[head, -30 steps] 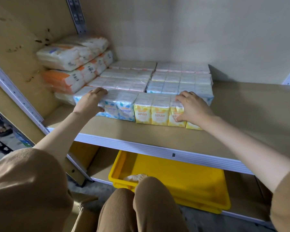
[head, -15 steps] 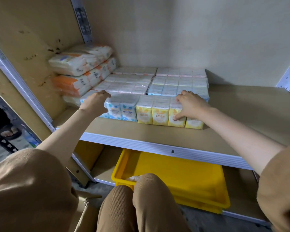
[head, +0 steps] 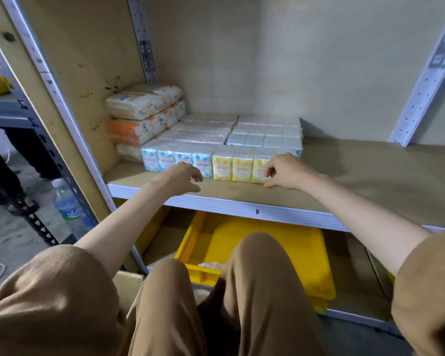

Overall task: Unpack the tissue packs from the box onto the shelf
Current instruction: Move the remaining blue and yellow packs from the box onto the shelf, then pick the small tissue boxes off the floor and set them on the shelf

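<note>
As both hands slide back off the top of the front row, whose two ends they were pressing a moment ago, the tissue packs (head: 216, 160) stand squared on the shelf (head: 370, 176), with blue ones just beyond the left fingers (head: 197, 178), yellow ones running across to the right fingers (head: 269, 172), and more rows lying flat behind them up to the back wall. The left hand (head: 181, 177) now hangs in front of the blue packs, loosely curled and holding nothing. The right hand (head: 288, 172) is curled at the face of the end yellow pack, and whether it pinches that pack or only brushes it cannot be told. The withdrawal suggests this row is settled and the next batch is due from the box (head: 127, 281), glimpsed low behind the left wrist beside the knee. Left of the fingers, a stack of larger packs (head: 139, 116) fills the corner against the side panel, so there is no room there. Right of the fingers, bare board stretches well out to the far upright (head: 421, 80). The metal lip (head: 242, 207) lies under both wrists, with only a narrow strip of board between it and the row. Below the fingers a yellow crate (head: 326, 278) sits on the lower level, and a water bottle (head: 67, 209) stands on the floor far to the left.
</note>
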The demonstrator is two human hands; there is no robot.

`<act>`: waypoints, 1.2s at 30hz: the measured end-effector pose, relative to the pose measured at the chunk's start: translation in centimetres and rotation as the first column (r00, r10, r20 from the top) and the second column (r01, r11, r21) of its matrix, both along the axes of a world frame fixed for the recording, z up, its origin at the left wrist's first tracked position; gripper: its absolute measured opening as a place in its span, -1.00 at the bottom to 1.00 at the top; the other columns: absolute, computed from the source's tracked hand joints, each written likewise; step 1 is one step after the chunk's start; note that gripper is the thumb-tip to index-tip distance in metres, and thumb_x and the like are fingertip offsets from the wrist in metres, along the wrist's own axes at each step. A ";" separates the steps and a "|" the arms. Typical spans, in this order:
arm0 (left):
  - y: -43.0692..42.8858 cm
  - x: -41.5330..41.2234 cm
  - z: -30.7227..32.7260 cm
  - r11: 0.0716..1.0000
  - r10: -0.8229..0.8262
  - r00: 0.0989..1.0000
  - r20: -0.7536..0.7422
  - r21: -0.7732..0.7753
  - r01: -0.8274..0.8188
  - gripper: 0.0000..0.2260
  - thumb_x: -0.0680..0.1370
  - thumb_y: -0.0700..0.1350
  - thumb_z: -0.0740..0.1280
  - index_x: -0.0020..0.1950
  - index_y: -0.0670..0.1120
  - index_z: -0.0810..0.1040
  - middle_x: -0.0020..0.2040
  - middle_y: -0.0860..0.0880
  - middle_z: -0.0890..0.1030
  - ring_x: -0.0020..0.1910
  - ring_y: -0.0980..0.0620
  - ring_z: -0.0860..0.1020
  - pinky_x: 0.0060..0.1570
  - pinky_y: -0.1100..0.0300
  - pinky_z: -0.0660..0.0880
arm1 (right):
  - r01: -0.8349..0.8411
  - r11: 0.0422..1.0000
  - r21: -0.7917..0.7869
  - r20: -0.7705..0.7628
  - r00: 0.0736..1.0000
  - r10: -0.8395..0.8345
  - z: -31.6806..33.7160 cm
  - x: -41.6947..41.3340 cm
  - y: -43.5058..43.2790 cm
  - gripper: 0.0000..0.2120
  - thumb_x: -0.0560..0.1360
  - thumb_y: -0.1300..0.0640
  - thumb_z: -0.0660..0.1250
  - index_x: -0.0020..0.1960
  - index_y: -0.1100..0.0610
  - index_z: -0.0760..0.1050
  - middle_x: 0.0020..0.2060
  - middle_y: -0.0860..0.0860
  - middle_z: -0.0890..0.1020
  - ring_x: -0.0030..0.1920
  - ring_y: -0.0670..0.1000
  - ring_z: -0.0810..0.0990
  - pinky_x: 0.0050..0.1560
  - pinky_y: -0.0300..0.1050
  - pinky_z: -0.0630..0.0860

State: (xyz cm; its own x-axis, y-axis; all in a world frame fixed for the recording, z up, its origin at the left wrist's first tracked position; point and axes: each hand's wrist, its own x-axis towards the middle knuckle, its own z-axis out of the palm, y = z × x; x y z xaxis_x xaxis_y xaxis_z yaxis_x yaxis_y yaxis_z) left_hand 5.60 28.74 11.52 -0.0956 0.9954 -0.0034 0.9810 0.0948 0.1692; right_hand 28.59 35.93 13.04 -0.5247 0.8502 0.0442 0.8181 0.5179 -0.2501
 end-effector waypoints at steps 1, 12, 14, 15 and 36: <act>-0.4 0.4 -0.2 1.000 -0.011 1.000 0.006 -0.004 0.011 -0.70 0.52 -0.12 0.35 0.24 -0.15 0.53 0.25 -0.08 0.57 0.22 -0.04 0.51 0.18 0.16 0.42 | -0.004 1.000 -0.002 -0.007 1.000 0.004 0.1 0.1 -0.7 -0.73 0.39 0.16 0.43 0.06 0.22 0.59 0.06 0.14 0.63 0.07 0.14 0.58 0.10 -0.01 0.53; -2.5 5.8 -3.2 0.984 -0.167 0.982 0.092 -0.050 0.172 -0.72 0.53 -0.11 0.34 0.21 -0.15 0.56 0.19 -0.11 0.60 0.19 -0.05 0.53 0.19 0.14 0.43 | -0.001 0.991 -0.133 -0.024 1.000 -0.002 -2.4 2.3 -6.1 -0.74 0.41 0.19 0.42 0.07 0.26 0.59 -0.15 0.07 0.55 -0.13 0.00 0.46 -0.35 -0.31 0.30; -2.7 6.8 -4.3 0.974 -0.200 0.974 0.103 -0.084 0.209 -0.72 0.53 -0.12 0.33 0.22 -0.16 0.55 0.20 -0.12 0.60 0.20 -0.06 0.52 0.20 0.12 0.42 | 0.027 0.985 -0.168 -0.014 0.999 -0.029 -3.5 3.0 -6.9 -0.75 0.42 0.18 0.41 0.07 0.25 0.59 -0.14 0.07 0.54 -0.12 0.01 0.47 -0.29 -0.19 0.36; -2.7 7.4 -4.9 0.969 -0.214 0.971 0.106 -0.106 0.225 -0.71 0.53 -0.11 0.33 0.22 -0.16 0.54 0.21 -0.12 0.60 0.20 -0.07 0.52 0.20 0.10 0.43 | 0.048 0.981 -0.189 -0.004 0.999 -0.050 -4.1 3.4 -7.2 -0.75 0.43 0.17 0.41 0.08 0.24 0.58 -0.10 0.09 0.57 -0.10 0.03 0.49 -0.21 -0.15 0.39; -1.4 11.9 -28.9 0.783 0.094 0.920 0.380 -0.599 0.167 -0.71 0.51 -0.14 0.36 0.18 -0.24 0.58 0.23 -0.18 0.59 0.22 -0.10 0.53 0.19 0.07 0.44 | 0.370 0.557 -0.744 0.095 0.883 -0.459 -28.7 7.1 -5.8 -0.67 0.45 0.18 0.36 0.06 0.44 0.56 -0.09 0.41 0.60 -0.23 0.05 0.42 -0.36 -0.17 0.21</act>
State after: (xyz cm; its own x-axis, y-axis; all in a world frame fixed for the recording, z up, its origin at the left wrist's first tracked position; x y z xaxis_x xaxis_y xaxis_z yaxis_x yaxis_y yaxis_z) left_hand 17.46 27.38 -17.39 0.0796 0.7685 -0.6349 0.8587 0.2706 0.4352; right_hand 35.67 30.13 -15.65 -0.1364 0.7450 -0.6530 0.8416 -0.2606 -0.4731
